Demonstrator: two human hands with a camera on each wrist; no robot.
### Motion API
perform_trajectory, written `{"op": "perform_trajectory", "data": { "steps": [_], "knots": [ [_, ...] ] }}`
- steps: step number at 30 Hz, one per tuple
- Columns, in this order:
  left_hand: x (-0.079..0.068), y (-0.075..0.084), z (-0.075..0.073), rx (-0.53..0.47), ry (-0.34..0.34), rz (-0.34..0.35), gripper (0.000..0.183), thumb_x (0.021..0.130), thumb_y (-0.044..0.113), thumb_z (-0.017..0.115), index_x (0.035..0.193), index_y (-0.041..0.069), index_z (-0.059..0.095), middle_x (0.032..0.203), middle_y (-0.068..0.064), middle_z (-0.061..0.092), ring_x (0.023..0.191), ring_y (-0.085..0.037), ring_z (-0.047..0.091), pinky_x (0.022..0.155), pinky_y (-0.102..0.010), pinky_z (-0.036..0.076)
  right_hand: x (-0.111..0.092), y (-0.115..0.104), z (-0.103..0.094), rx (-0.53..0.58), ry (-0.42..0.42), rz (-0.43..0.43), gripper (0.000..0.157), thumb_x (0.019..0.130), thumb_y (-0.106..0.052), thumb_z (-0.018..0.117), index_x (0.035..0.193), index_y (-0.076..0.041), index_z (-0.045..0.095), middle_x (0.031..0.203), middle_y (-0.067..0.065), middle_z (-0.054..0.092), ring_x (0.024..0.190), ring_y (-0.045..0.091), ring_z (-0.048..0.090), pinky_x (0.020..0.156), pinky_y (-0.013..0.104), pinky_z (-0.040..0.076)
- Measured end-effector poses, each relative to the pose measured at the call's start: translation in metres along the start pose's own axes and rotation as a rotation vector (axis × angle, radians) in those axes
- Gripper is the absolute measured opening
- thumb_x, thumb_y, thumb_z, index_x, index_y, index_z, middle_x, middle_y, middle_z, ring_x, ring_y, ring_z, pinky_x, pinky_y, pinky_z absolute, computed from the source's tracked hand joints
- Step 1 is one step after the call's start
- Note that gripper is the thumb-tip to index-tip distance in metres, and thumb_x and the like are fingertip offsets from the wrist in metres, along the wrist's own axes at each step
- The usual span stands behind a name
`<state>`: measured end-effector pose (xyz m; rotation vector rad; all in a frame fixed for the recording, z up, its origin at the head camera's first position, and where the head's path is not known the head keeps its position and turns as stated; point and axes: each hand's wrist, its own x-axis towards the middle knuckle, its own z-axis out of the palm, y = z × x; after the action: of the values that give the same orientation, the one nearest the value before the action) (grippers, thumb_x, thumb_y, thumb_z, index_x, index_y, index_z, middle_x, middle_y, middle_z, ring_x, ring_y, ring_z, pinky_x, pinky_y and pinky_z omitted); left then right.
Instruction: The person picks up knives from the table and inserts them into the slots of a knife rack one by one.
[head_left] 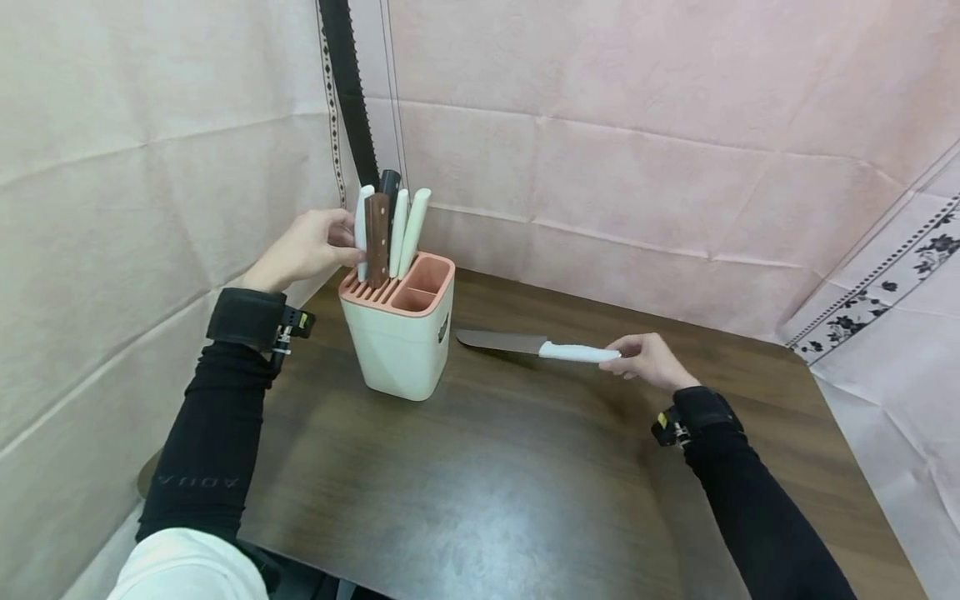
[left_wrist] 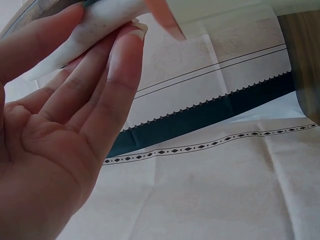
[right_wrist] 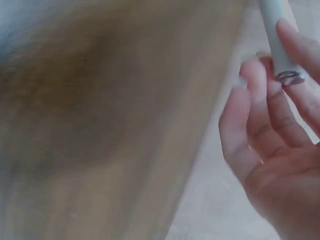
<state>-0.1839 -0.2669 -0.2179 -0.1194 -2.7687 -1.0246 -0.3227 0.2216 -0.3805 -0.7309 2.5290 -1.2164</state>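
A pale knife block (head_left: 397, 354) with a pink slotted top stands on the table, several knife handles upright in it. At its left side my left hand (head_left: 303, 246) pinches a white knife handle (head_left: 361, 229); the left wrist view shows thumb and fingers on this handle (left_wrist: 107, 22). That knife's blade is hidden. Right of the block, a white-handled kitchen knife (head_left: 577, 352) points its blade (head_left: 502, 341) towards the block. My right hand (head_left: 648, 361) pinches its handle end, also seen as a pale handle (right_wrist: 277, 45) in the right wrist view. Whether the blade touches the table cannot be told.
Brown (head_left: 377, 237), black (head_left: 391, 182) and pale green handles (head_left: 417, 225) rise from the block's slots. Open compartments (head_left: 427, 275) lie on the block's right side. Cloth-covered walls (head_left: 600, 167) border the brown table (head_left: 450, 467) at the back and left.
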Motion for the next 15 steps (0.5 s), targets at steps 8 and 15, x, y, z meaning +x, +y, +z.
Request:
{"op": "perform_trajectory", "data": {
  "steps": [8,15],
  "knots": [
    [-0.001,0.001,-0.002,-0.018,-0.001,0.022,0.033,0.084,0.009,0.064,0.112,-0.005,0.055,0.107,-0.031,0.063,0.097,-0.035,0.059,0.087,-0.051,0.044,-0.017,-0.040,-0.053,0.524,0.111,-0.119,0.034,0.082,0.000,0.065,0.109,0.018,0.054,0.080,0.003,0.075,0.071,0.024,0.069,0.064,0.030,0.059],
    [-0.004,0.005,-0.004,-0.012,0.027,0.023,0.038,0.086,0.011,0.062,0.119,-0.005,0.051,0.111,-0.031,0.061,0.100,-0.036,0.057,0.087,-0.052,0.045,-0.025,-0.087,-0.072,0.609,0.273,-0.285,0.028,0.081,0.002,0.065,0.105,0.015,0.058,0.072,0.003,0.073,0.060,0.017,0.065,0.055,0.021,0.058]
  ]
}}
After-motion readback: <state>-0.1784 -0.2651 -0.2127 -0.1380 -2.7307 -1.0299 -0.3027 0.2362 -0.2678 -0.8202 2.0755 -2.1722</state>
